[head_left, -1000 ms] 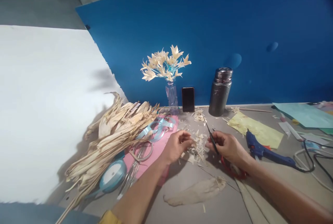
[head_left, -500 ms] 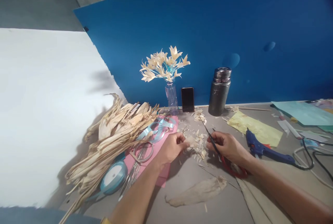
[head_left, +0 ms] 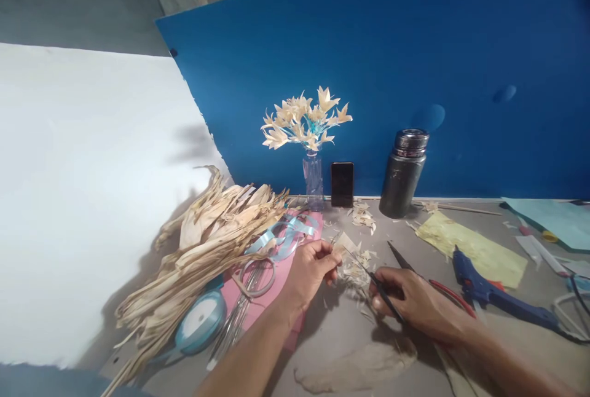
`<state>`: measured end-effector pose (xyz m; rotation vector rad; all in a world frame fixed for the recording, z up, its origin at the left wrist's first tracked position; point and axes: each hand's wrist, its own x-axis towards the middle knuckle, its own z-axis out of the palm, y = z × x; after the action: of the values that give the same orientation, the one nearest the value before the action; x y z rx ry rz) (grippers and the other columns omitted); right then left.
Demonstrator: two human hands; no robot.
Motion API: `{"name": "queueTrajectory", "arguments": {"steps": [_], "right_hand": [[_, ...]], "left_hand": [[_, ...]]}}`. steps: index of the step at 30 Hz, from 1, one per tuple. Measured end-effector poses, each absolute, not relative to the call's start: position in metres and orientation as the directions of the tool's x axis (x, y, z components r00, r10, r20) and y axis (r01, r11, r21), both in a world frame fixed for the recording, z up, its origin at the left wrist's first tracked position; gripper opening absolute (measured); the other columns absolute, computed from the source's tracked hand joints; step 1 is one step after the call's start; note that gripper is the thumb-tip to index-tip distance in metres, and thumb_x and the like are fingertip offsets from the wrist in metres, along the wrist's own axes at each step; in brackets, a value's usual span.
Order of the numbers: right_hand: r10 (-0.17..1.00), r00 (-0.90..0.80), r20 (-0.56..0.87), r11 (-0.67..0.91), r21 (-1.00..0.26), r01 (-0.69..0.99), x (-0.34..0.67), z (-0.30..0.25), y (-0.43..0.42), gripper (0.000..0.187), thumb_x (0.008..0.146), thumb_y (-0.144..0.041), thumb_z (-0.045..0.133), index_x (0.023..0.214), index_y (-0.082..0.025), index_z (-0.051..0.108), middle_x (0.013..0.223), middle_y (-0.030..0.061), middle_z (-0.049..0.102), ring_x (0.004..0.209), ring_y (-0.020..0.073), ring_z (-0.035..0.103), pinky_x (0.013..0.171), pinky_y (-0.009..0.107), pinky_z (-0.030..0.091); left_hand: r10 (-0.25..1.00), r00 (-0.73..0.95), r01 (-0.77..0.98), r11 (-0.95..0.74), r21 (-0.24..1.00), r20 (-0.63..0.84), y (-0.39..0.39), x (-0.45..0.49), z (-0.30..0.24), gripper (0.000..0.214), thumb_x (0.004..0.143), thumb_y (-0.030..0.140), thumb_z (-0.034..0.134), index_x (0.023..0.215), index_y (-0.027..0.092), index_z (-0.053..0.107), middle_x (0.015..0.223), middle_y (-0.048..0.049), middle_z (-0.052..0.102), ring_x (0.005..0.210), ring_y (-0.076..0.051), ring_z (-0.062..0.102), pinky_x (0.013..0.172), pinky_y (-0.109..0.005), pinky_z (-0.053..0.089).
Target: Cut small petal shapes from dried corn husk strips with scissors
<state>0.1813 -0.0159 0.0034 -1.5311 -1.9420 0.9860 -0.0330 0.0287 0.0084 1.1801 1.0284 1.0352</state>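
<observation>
Near the middle of the table, my left hand (head_left: 314,269) pinches a small pale piece of corn husk (head_left: 343,242) between thumb and fingers. My right hand (head_left: 415,300) grips a pair of scissors (head_left: 399,254) with dark blades and red handles. The blades are spread apart, and one points at the husk piece; whether it touches is unclear. Below both hands lie husk scraps (head_left: 357,274). Closer to me rests a single larger dry husk leaf (head_left: 359,367).
To the left lie a husk bundle (head_left: 203,240), a blue ribbon roll (head_left: 201,323), wires (head_left: 235,323) and pink paper (head_left: 258,308). Behind stand a vase of husk flowers (head_left: 313,182), a phone (head_left: 342,185) and a flask (head_left: 403,176). Rightward are yellow paper (head_left: 479,249) and a blue glue gun (head_left: 502,298).
The scissors' blades have opened wider, and one has swung toward the husk piece in my left hand. The view has shifted, so the things on the table appear lower and further right.
</observation>
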Motion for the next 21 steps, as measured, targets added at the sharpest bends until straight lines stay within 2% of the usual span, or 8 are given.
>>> {"name": "queueTrajectory", "arguments": {"steps": [4,8,15,21], "right_hand": [[0.945,-0.289,-0.152,0.086,-0.738,0.67,0.1742,0.0091,-0.0194,0.017,0.076,-0.032,0.059,0.065,-0.02,0.051,0.062,-0.0048,0.049,0.061,0.0134,0.042,0.052,0.024,0.027],[0.946,-0.291,-0.145,0.092,-0.739,0.668,0.1728,0.009,-0.0172,0.023,0.074,-0.032,0.059,0.06,-0.021,0.044,0.059,-0.005,0.045,0.059,0.0129,0.039,0.051,0.024,0.025],[0.948,-0.281,-0.149,0.082,-0.739,0.669,0.1747,0.0053,-0.0169,0.025,0.074,-0.033,0.06,0.059,-0.021,0.045,0.059,-0.0044,0.046,0.059,0.0133,0.04,0.051,0.024,0.026],[0.949,-0.272,-0.157,0.08,-0.718,0.691,0.1768,0.0087,-0.0176,0.037,0.075,-0.038,0.063,0.056,-0.022,0.036,0.057,-0.0051,0.039,0.059,0.0131,0.036,0.049,0.024,0.024]], "left_hand": [[0.969,0.227,-0.066,0.116,0.991,-0.098,0.025,-0.0285,0.0087,0.019,0.067,0.03,0.076,0.067,0.016,0.064,0.055,0.0006,0.061,0.046,-0.01,0.053,0.042,-0.019,0.04],[0.965,0.244,-0.049,0.111,0.993,-0.096,0.0228,-0.0271,0.0108,0.016,0.068,0.029,0.075,0.067,0.016,0.065,0.049,0.0014,0.059,0.043,-0.01,0.051,0.042,-0.02,0.04],[0.967,0.233,-0.04,0.117,0.992,-0.105,0.0225,-0.0272,0.0103,0.02,0.066,0.031,0.078,0.069,0.016,0.064,0.051,0.0011,0.06,0.043,-0.01,0.053,0.041,-0.02,0.041],[0.965,0.238,-0.035,0.126,0.991,-0.114,0.0232,-0.0295,0.0095,0.023,0.066,0.031,0.079,0.072,0.015,0.063,0.052,0.0029,0.057,0.044,-0.011,0.054,0.04,-0.021,0.041]]}}
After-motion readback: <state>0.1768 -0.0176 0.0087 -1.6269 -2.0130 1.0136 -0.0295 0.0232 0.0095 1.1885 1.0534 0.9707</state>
